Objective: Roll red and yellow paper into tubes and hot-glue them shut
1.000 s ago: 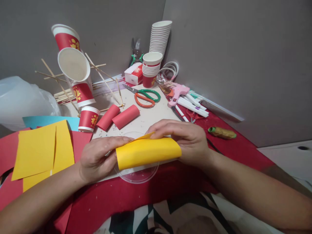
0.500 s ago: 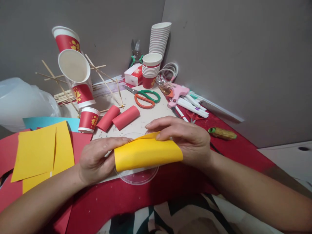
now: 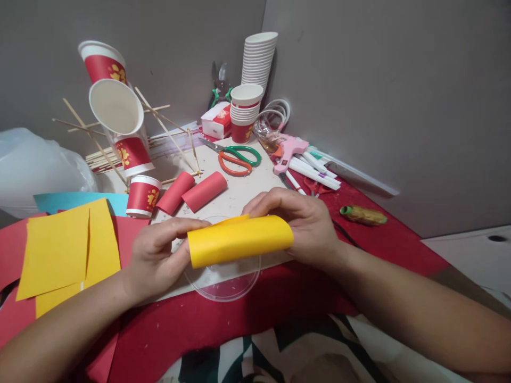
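Note:
A sheet of yellow paper, curled into a loose tube, is held up between both hands over a clear round lid. My left hand grips its left end, thumb on the upper edge and fingers underneath. At the other end, my right hand closes round the paper, its fingertips partly hidden behind the roll. Two red paper tubes lie just beyond on the grey board. Green-and-orange-handled scissors rest farther back.
Left stand paper cups among wooden sticks, with yellow sheets nearer. Stacked cups and a red-white box are at the back. A pink glue gun, white markers and a thread spool lie right.
The yellow paper has been rolled into a narrower tube and raised slightly. My right hand has shifted a little left, its fingers curling farther behind the paper.

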`<action>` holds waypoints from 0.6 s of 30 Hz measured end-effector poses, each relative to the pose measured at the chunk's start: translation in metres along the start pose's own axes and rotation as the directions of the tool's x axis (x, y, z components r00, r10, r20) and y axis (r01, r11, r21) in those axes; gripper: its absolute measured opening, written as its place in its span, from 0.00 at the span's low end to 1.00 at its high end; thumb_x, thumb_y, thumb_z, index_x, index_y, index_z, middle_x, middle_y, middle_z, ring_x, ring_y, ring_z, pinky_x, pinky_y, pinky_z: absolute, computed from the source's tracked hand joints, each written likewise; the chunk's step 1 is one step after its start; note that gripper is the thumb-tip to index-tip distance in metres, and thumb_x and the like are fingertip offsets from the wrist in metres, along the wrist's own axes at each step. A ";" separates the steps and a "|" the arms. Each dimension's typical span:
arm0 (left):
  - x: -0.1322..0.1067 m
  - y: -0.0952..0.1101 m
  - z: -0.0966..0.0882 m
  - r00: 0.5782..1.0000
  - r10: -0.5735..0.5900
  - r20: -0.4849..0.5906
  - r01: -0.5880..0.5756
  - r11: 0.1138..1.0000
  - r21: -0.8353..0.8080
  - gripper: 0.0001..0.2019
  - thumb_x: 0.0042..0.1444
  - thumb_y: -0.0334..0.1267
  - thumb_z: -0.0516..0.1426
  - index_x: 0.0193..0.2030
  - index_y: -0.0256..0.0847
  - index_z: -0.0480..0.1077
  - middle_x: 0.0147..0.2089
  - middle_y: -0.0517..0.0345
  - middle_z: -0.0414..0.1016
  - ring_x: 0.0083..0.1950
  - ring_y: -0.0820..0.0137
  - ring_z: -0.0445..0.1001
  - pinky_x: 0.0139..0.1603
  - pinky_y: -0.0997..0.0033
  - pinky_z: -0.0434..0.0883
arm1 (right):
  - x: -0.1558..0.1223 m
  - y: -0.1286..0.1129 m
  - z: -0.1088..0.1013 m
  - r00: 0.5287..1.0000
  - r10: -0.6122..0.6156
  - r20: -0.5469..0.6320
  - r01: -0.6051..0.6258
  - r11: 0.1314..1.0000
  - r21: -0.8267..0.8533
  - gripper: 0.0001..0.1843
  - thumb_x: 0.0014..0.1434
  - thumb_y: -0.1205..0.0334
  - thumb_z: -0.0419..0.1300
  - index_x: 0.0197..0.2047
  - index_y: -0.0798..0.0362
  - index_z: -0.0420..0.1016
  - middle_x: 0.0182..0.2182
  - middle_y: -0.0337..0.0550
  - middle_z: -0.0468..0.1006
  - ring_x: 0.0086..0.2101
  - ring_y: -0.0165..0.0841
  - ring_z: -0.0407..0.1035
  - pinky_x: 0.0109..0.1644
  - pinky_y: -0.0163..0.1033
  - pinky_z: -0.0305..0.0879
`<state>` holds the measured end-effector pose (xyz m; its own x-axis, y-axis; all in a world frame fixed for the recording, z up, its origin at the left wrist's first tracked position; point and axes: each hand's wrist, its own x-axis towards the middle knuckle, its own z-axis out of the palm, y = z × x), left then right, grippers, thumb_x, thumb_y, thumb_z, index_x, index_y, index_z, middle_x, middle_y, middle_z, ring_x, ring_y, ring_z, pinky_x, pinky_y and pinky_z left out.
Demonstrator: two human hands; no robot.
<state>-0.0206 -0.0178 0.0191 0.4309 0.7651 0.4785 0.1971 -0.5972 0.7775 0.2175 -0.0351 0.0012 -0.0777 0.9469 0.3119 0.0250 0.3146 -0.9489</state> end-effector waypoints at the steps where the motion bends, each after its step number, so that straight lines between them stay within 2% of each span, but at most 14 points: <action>1: 0.002 0.000 0.001 0.998 -0.065 -0.011 0.064 0.997 -0.030 0.13 0.52 0.29 0.64 0.43 0.49 0.80 0.40 0.60 0.84 0.38 0.67 0.81 0.40 0.71 0.77 | 0.001 0.000 0.001 1.000 0.023 -0.020 -0.022 1.000 0.021 0.10 0.46 0.59 0.72 0.28 0.49 0.75 0.30 0.40 0.79 0.31 0.33 0.74 0.36 0.38 0.71; 4: 0.009 -0.004 0.004 0.954 -0.300 0.010 0.296 0.936 -0.189 0.05 0.52 0.34 0.66 0.37 0.45 0.79 0.33 0.59 0.82 0.32 0.67 0.79 0.33 0.71 0.77 | 0.008 -0.001 0.004 0.982 0.190 -0.007 -0.187 0.970 0.153 0.19 0.42 0.64 0.73 0.39 0.47 0.76 0.27 0.36 0.78 0.28 0.30 0.73 0.32 0.34 0.70; 6: 0.012 -0.009 0.006 0.904 -0.423 0.060 0.420 0.854 -0.307 0.05 0.53 0.36 0.66 0.37 0.43 0.78 0.29 0.60 0.81 0.29 0.68 0.79 0.31 0.71 0.77 | 0.012 -0.001 0.006 0.937 0.341 0.070 -0.348 0.905 0.246 0.23 0.40 0.67 0.73 0.43 0.48 0.76 0.25 0.33 0.78 0.25 0.28 0.72 0.29 0.32 0.69; 9: 0.013 -0.015 0.010 0.849 -0.517 0.109 0.511 0.750 -0.419 0.06 0.52 0.35 0.67 0.37 0.41 0.78 0.27 0.60 0.80 0.27 0.69 0.78 0.32 0.70 0.78 | 0.016 0.003 0.007 0.861 0.483 0.159 -0.508 0.809 0.296 0.12 0.39 0.68 0.71 0.31 0.54 0.78 0.20 0.35 0.76 0.21 0.26 0.70 0.25 0.30 0.66; 11: 0.014 -0.018 0.011 0.825 -0.547 0.142 0.545 0.704 -0.455 0.07 0.51 0.35 0.67 0.37 0.40 0.78 0.27 0.60 0.80 0.26 0.70 0.78 0.31 0.72 0.78 | 0.017 0.007 0.008 0.834 0.525 0.174 -0.552 0.775 0.308 0.08 0.39 0.66 0.70 0.27 0.56 0.78 0.16 0.38 0.75 0.18 0.27 0.68 0.22 0.30 0.65; 14: 0.017 -0.020 0.011 0.778 -0.589 0.217 0.611 0.631 -0.479 0.08 0.51 0.36 0.67 0.38 0.39 0.79 0.26 0.56 0.81 0.25 0.68 0.79 0.29 0.72 0.78 | 0.016 0.011 0.010 0.811 0.556 0.181 -0.583 0.743 0.329 0.11 0.40 0.65 0.70 0.31 0.58 0.80 0.16 0.40 0.76 0.17 0.28 0.69 0.20 0.30 0.65; 18: 0.022 -0.020 0.011 0.710 -0.620 0.334 0.691 0.521 -0.501 0.09 0.50 0.37 0.67 0.37 0.36 0.80 0.25 0.52 0.81 0.25 0.66 0.80 0.27 0.74 0.78 | 0.014 0.014 0.013 0.806 0.557 0.200 -0.590 0.739 0.325 0.12 0.41 0.65 0.70 0.33 0.58 0.81 0.16 0.40 0.76 0.17 0.28 0.69 0.20 0.30 0.65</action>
<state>-0.0058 0.0087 0.0095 0.4776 0.8333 -0.2785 -0.0408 0.3377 0.9404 0.2039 -0.0179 -0.0082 -0.2476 0.9256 -0.2864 -0.2593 -0.3481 -0.9009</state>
